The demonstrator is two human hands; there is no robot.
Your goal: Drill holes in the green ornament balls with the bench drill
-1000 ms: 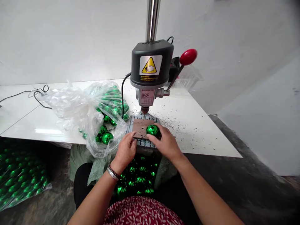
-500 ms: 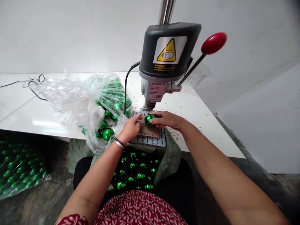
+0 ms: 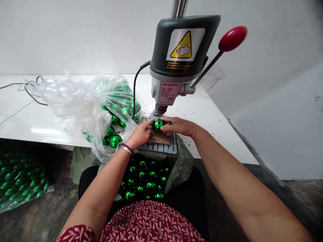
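Observation:
A shiny green bauble [image 3: 157, 125] sits under the bit of a small bench drill [image 3: 163, 90], above a brown board [image 3: 159, 138] on the drill's slotted base [image 3: 174, 144]. From the right, the thumb and fingers of my right hand [image 3: 179, 126] close round the bauble. My left hand [image 3: 141, 134] grips its other side with the fingertips. The bit's tip meets the top of the bauble, though I cannot tell how deep it goes. Dark shavings are scattered over the board and base.
Left of the drill, a clear plastic bag [image 3: 78, 101] spills several green baubles [image 3: 115, 141]. More baubles [image 3: 141, 181] lie in a green sack at my lap, and another bag [image 3: 22, 181] is at lower left. The red-knobbed lever [image 3: 232, 38] sticks out at right.
My left fingers have come over to the bauble and now touch it. The bauble has shifted slightly left under the bit, with my right hand still on it. The view has tilted a little.

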